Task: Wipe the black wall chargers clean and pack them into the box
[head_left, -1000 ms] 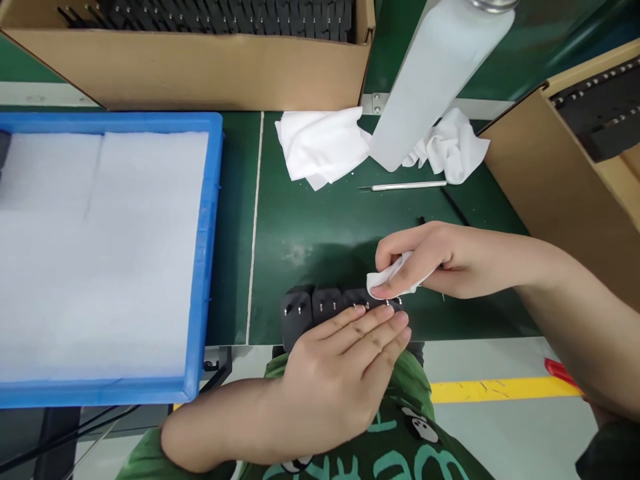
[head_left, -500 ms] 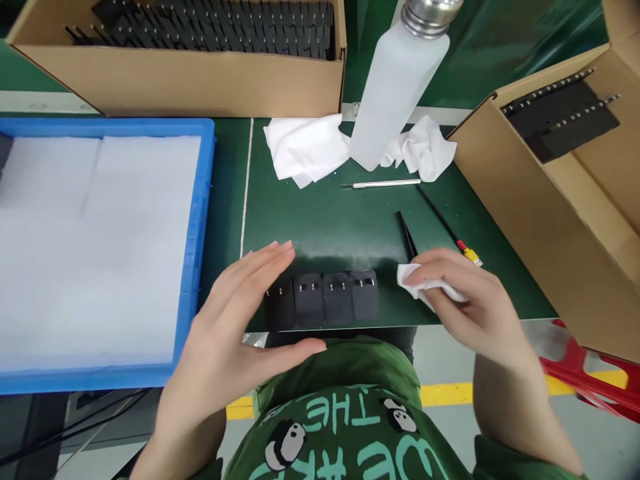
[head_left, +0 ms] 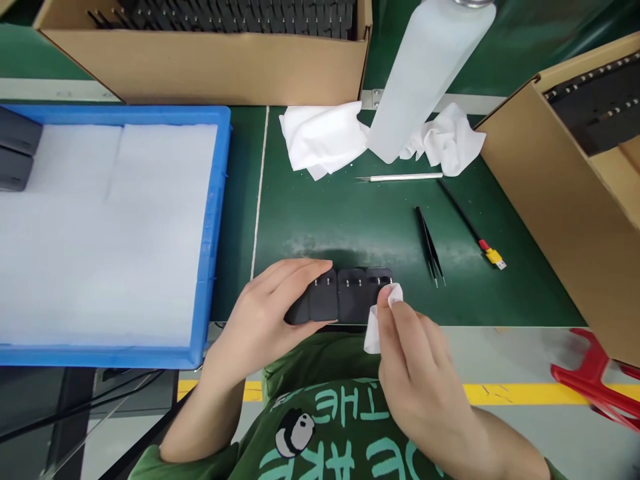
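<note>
The black blocks (head_left: 353,300) sit side by side in a row on the green table (head_left: 320,213), at its near edge. Small shiny pins show on them. The left hand (head_left: 265,320) holds the left end of the row, with its fingers on the far side and its thumb on the near side, a little wide. The right hand (head_left: 425,380) has its fingers close together, pinching a small white cloth (head_left: 373,330) at the right end of the row.

To the right and a bit far lie black tweezers (head_left: 429,247), then a black cord (head_left: 463,213) with a yellow plug (head_left: 493,255). Farther off is a thin white stick (head_left: 405,177). Past it are a flat white cloth (head_left: 325,139), a tall white bottle (head_left: 425,80) and a crumpled white cloth (head_left: 453,139).

A blue tray (head_left: 203,267) with a white lining is on the left, and dark blocks (head_left: 17,150) are in its far left part. One brown box (head_left: 215,67) full of black things is at the far side. Another brown box (head_left: 560,193) is on the right.
</note>
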### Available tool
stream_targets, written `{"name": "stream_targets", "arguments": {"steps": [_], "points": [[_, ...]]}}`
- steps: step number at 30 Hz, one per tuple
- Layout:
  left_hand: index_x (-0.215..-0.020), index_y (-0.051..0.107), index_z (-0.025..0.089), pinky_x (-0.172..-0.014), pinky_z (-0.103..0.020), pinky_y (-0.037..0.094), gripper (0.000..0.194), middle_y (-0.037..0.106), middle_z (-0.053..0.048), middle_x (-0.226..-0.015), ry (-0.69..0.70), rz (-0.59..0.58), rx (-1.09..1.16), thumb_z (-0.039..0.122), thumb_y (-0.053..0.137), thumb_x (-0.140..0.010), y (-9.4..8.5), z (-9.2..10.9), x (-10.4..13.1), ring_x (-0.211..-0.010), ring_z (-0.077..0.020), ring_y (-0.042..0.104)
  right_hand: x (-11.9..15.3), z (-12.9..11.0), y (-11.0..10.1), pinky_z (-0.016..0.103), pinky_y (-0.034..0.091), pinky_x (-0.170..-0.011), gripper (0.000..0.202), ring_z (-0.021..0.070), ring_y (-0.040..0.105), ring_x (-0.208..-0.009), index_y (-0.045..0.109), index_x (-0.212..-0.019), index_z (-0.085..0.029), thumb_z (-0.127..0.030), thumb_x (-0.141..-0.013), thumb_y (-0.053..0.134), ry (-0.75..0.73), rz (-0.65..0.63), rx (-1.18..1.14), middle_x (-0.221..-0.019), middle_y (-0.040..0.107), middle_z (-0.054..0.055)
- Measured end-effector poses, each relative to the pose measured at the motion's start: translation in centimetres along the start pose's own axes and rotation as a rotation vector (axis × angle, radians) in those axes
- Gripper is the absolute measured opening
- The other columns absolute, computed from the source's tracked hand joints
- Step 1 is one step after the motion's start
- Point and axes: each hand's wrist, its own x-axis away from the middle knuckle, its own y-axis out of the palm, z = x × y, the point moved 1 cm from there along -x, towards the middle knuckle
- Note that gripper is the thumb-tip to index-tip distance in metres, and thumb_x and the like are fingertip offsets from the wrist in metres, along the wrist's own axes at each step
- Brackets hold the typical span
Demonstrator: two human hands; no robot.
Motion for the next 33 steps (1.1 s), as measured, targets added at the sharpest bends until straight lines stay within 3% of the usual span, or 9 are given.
{"name": "stream_targets", "arguments": {"steps": [3, 5, 8, 10, 13, 21, 24, 29, 33], "points": [[-0.133, 0.054, 0.019, -0.103, -0.031, 0.051, 0.049, 0.068, -0.009, -0.125, 0.004, 0.008, 0.013, 0.025, 0.073, -0.089, 0.1, -0.1, 0.0, -0.116, -0.0207, 0.064, -0.9, -1.9, 0.3, 0.040, 0.050, -0.066, 0.031, 0.0253, 0.058, -0.078, 0.064, -0.110, 0.011, 0.008, -0.083, 0.050, -0.074, 0.052, -0.071, -0.099, 0.063, 0.024], [-0.133, 0.054, 0.020, -0.103, -0.032, 0.051, 0.048, 0.068, -0.009, -0.126, 0.005, 0.017, 0.030, 0.023, 0.072, -0.089, 0.2, -0.2, 0.1, -0.116, -0.0209, 0.064, -1.4, -2.6, 0.4, 0.040, 0.053, -0.074, 0.031, 0.0266, 0.061, -0.086, 0.065, -0.110, 0.008, 0.004, -0.086, 0.047, -0.143, 0.068, -0.280, -0.102, 0.063, 0.023], [-0.135, 0.054, 0.020, -0.101, -0.031, 0.052, 0.049, 0.067, -0.008, -0.127, -0.002, 0.019, 0.064, 0.020, 0.071, -0.089, 0.3, -0.4, 0.2, -0.117, -0.0204, 0.064, -1.5, -2.1, 0.1, 0.034, 0.056, -0.089, 0.037, 0.0216, 0.062, -0.096, 0.062, -0.123, 0.002, -0.003, -0.094, 0.041, -0.225, -0.029, -0.688, -0.105, 0.065, 0.016], [-0.135, 0.054, 0.019, -0.101, -0.030, 0.051, 0.050, 0.067, -0.008, -0.127, 0.003, 0.012, 0.071, 0.020, 0.071, -0.088, 0.3, -0.5, 0.2, -0.117, -0.0202, 0.063, -1.3, -1.0, -0.4, 0.030, 0.056, -0.094, 0.041, 0.0191, 0.061, -0.106, 0.057, -0.132, -0.002, -0.003, -0.096, 0.038, -0.152, -0.035, -0.792, -0.109, 0.064, 0.014], [-0.134, 0.054, 0.018, -0.102, -0.030, 0.051, 0.050, 0.067, -0.009, -0.126, 0.024, 0.010, 0.067, 0.026, 0.074, -0.089, 0.2, -0.6, 0.2, -0.116, -0.0204, 0.064, -1.2, 0.5, -1.1, 0.031, 0.058, -0.093, 0.048, 0.0195, 0.061, -0.111, 0.056, -0.134, -0.004, 0.005, -0.092, 0.037, 0.028, -0.041, -0.648, -0.112, 0.061, 0.014], [-0.132, 0.054, 0.017, -0.099, -0.032, 0.053, 0.047, 0.069, -0.009, -0.124, 0.050, 0.022, 0.074, 0.021, 0.071, -0.089, 0.2, -0.6, 0.0, -0.113, -0.0213, 0.066, -2.7, -1.6, -0.1, 0.039, 0.060, -0.075, 0.033, 0.0251, 0.064, -0.089, 0.061, -0.120, 0.008, 0.007, -0.089, 0.048, 0.018, -0.013, -0.261, -0.098, 0.064, 0.020], [-0.131, 0.054, 0.016, -0.098, -0.032, 0.053, 0.045, 0.069, -0.009, -0.123, 0.051, 0.029, 0.068, 0.021, 0.070, -0.090, 0.2, -0.7, 0.0, -0.112, -0.0211, 0.066, -1.8, -2.2, -0.7, 0.038, 0.060, -0.074, 0.032, 0.0241, 0.064, -0.087, 0.062, -0.116, 0.007, 0.007, -0.089, 0.047, 0.013, -0.074, -0.315, -0.098, 0.064, 0.020], [-0.132, 0.054, 0.015, -0.096, -0.032, 0.052, 0.045, 0.069, -0.009, -0.123, 0.055, 0.021, 0.055, 0.025, 0.070, -0.091, 0.2, -0.8, 0.0, -0.111, -0.0211, 0.066, -0.2, -0.6, -2.4, 0.026, 0.060, -0.079, 0.044, 0.0160, 0.066, -0.087, 0.067, -0.114, -0.011, 0.003, -0.091, 0.032, 0.117, -0.091, -0.586, -0.096, 0.065, 0.010], [-0.132, 0.054, 0.016, -0.098, -0.032, 0.052, 0.045, 0.069, -0.009, -0.124, 0.057, 0.022, 0.067, 0.026, 0.071, -0.091, 0.3, -0.8, -0.1, -0.112, -0.0208, 0.065, -1.3, 0.5, -1.9, 0.030, 0.059, -0.085, 0.045, 0.0189, 0.064, -0.098, 0.063, -0.123, -0.006, 0.008, -0.086, 0.042, 0.071, -0.078, -0.529, -0.107, 0.061, 0.013]]}}
